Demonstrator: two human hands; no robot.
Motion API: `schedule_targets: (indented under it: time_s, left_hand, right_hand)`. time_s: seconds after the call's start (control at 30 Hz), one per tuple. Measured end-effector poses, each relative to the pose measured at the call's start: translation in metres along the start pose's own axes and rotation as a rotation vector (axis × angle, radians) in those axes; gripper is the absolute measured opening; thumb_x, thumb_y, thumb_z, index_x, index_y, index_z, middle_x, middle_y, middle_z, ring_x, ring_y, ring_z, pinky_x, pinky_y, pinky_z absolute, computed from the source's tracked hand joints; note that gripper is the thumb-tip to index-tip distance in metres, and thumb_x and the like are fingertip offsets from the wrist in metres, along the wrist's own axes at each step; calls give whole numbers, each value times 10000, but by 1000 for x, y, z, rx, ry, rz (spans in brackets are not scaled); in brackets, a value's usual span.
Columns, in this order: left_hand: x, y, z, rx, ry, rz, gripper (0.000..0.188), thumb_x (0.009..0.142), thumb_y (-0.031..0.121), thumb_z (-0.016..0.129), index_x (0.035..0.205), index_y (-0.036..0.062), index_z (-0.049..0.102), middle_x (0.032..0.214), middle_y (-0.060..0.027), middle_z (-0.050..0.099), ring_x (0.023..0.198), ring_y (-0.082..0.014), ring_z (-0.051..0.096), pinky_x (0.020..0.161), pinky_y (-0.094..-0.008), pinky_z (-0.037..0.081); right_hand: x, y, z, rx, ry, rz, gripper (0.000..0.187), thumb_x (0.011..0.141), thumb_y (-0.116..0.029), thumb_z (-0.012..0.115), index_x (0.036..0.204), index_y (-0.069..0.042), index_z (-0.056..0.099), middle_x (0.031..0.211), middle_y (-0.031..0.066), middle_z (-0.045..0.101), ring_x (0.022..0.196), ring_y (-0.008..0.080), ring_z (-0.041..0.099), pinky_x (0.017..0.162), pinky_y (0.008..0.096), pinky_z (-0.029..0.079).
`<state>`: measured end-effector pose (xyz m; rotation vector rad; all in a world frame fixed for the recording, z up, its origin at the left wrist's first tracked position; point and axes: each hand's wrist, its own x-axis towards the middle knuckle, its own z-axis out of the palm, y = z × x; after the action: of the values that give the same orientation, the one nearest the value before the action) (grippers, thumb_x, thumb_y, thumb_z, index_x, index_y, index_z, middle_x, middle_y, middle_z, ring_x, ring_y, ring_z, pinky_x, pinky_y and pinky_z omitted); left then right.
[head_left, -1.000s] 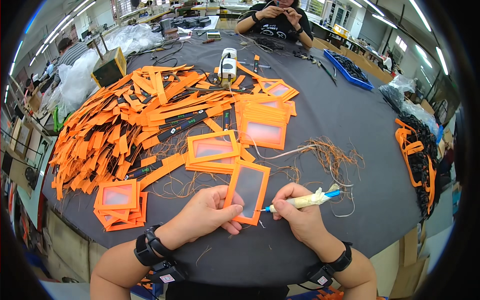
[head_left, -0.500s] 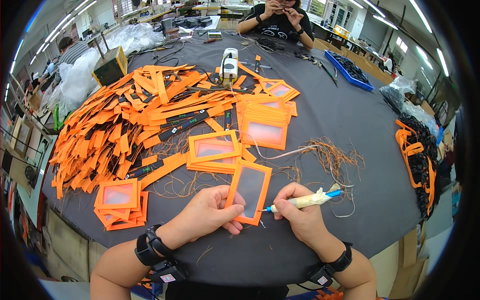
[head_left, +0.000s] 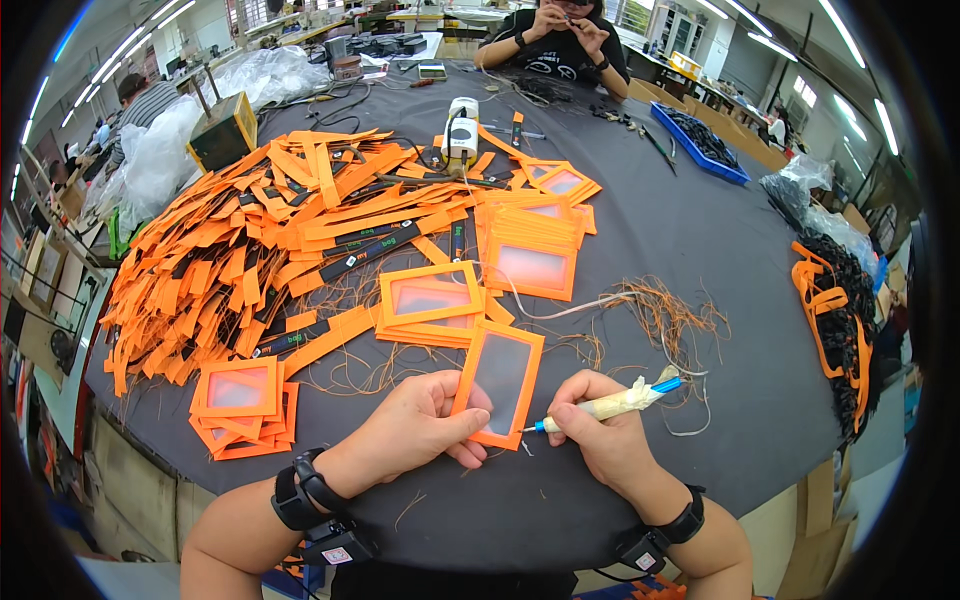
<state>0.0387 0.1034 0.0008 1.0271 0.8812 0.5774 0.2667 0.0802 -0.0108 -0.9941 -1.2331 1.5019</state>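
Left hand [head_left: 432,415] holds an orange-bordered frame with a translucent window [head_left: 507,372], pinched at its lower left: thumb over the border and window, fingers behind. Right hand [head_left: 605,435] closed in a pencil-type grip on a slim tape-wrapped tool [head_left: 618,402] with blue ends; its thin tip points left at the frame's lower right edge, contact can't be confirmed. Frame sits between the hands, right of the left hand and left of the right, long side slanting up to the right, below the middle stack of frames [head_left: 388,322] as seen here. Right hand itself is apart from the frame, only the tool bridging toward it. Small frame stack [head_left: 238,412] left of the left hand; big heap of orange strips [head_left: 225,255] farther up-left; loose orange threads [head_left: 660,310] above the right hand. All on a dark-covered table [head_left: 755,350].
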Motion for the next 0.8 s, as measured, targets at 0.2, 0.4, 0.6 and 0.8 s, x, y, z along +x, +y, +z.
schedule_targets:
  time_s: [0.2,0.4,0.6,0.8]
  left_hand:
    - [1,0,0,-10,-4,1,171,923,119,584,1011,-17,527,899,-92,616,694,-146,660,615,-244,572]
    - [1,-2,-1,-24,1,5,181,919,129,593,1010,-13,529,898,-91,621,686,-145,659,612,-241,571]
    - [1,-1,0,-23,2,-2,195,915,139,603,1013,-13,530,903,-99,633,684,-139,658,612,-238,569]
    - [1,-1,-1,-20,-5,-3,197,916,138,601,1013,-17,528,899,-98,627,684,-142,657,613,-241,569]
  right_hand:
    - [-1,-2,0,-59,-18,6,116,870,-134,645,862,-38,580,769,-5,582,667,37,552,607,181,444]
    - [-1,-4,2,-73,-32,-2,107,869,-128,645,860,-40,584,761,-6,588,664,34,551,598,176,437]
    - [-1,-5,2,-99,-38,4,106,869,-128,645,853,-41,587,755,-8,592,664,29,549,590,173,432]
    - [-1,-5,2,-110,-35,7,112,867,-133,649,850,-42,588,748,-9,592,659,27,547,582,171,427]
